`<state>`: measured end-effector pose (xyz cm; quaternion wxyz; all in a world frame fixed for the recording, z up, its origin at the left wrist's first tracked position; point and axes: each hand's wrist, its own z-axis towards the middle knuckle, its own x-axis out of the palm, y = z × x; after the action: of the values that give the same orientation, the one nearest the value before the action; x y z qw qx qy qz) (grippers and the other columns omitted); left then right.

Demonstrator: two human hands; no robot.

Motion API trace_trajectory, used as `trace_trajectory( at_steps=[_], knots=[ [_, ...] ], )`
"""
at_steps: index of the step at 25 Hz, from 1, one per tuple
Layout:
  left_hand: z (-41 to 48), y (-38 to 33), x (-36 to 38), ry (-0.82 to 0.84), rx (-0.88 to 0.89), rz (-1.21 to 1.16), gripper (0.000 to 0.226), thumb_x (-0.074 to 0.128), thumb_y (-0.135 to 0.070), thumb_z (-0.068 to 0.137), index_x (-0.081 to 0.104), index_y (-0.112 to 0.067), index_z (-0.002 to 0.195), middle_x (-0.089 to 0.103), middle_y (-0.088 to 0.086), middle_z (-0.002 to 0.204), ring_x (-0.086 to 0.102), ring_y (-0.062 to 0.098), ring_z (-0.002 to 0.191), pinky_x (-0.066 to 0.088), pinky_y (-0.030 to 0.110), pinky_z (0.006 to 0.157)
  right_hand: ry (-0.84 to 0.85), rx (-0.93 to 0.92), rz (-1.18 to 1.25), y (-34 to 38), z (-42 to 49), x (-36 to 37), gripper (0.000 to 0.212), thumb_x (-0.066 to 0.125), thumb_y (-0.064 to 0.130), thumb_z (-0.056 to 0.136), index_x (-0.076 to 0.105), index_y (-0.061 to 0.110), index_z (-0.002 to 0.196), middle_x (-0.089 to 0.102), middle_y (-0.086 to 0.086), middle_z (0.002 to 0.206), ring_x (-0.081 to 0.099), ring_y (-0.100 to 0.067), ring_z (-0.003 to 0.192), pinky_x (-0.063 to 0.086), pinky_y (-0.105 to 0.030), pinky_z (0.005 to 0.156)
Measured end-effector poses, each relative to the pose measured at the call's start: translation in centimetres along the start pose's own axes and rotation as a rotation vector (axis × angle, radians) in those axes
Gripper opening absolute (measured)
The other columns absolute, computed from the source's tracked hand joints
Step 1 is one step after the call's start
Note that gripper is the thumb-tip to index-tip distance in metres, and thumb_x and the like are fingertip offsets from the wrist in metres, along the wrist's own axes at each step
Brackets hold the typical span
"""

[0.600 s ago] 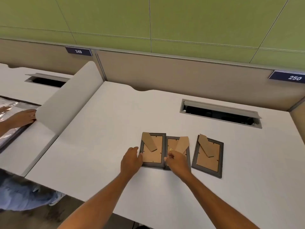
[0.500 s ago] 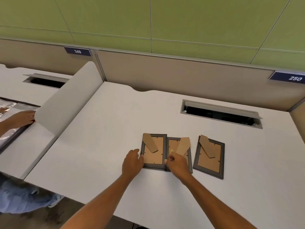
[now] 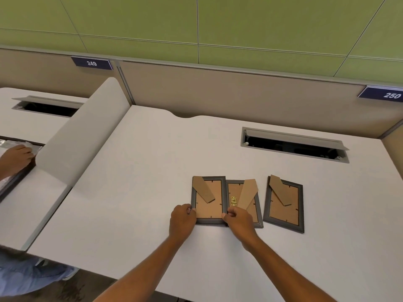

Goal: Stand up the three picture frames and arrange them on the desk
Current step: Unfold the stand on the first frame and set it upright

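Three dark grey picture frames lie face down on the white desk, brown backs and cardboard stands up. My left hand grips the lower left corner of the left frame. My right hand pinches that frame's lower right corner, where it overlaps the middle frame. The middle frame has a small gold clasp on its back. Apart to the right lies the third frame, untouched.
An open cable slot sits in the desk behind the frames. A curved white divider bounds the desk on the left; beyond it another person's hand rests on a neighbouring desk. A beige partition runs along the back.
Both hands have closed in on the left frame's lower corners. The frames stay flat and in place.
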<state>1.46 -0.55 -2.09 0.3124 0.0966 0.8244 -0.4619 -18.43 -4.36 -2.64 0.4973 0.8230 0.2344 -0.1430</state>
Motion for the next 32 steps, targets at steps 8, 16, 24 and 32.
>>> trace_trajectory(
  at_steps=[8,16,24,32],
  knots=[
    [0.2,-0.6,0.3,-0.007,-0.138,-0.12,0.042,0.055,-0.007,0.099,0.05,-0.015,0.059,0.05,0.002,0.062,0.047,0.015,0.06,0.035,0.026,0.056,-0.013,0.111,0.088,0.3,0.5,0.3,0.021,0.073,0.017,0.096,0.073,-0.004,0.093,0.065,-0.01,0.079,0.06,-0.021,0.076,0.047,-0.032,0.068],
    [0.7,-0.4,-0.1,-0.032,-0.188,-0.228,0.027,0.057,-0.01,0.1,0.063,-0.013,0.074,0.064,0.003,0.077,0.056,0.018,0.071,0.045,0.031,0.065,-0.054,0.137,0.213,1.1,0.2,-0.1,0.011,0.075,0.013,0.097,0.072,0.022,0.091,0.071,-0.006,0.097,0.064,-0.011,0.086,0.052,-0.021,0.066],
    [1.6,0.0,-1.5,-0.008,-0.189,-0.369,0.014,0.065,-0.016,0.106,0.073,-0.012,0.116,0.074,0.007,0.108,0.072,0.027,0.104,0.068,0.043,0.092,-0.007,0.204,0.471,2.0,-0.1,-0.9,0.037,0.081,-0.002,0.091,0.073,0.01,0.124,0.073,-0.012,0.119,0.075,-0.03,0.105,0.068,-0.034,0.075],
    [3.1,0.7,-3.3,0.032,0.008,-0.327,0.032,0.057,-0.004,0.109,0.076,-0.014,0.132,0.079,0.003,0.12,0.075,0.019,0.109,0.066,0.027,0.092,0.069,0.246,0.679,4.3,0.5,-2.3,0.048,0.087,-0.005,0.083,0.076,0.017,0.124,0.072,-0.011,0.123,0.078,-0.029,0.103,0.068,-0.037,0.07]
  ],
)
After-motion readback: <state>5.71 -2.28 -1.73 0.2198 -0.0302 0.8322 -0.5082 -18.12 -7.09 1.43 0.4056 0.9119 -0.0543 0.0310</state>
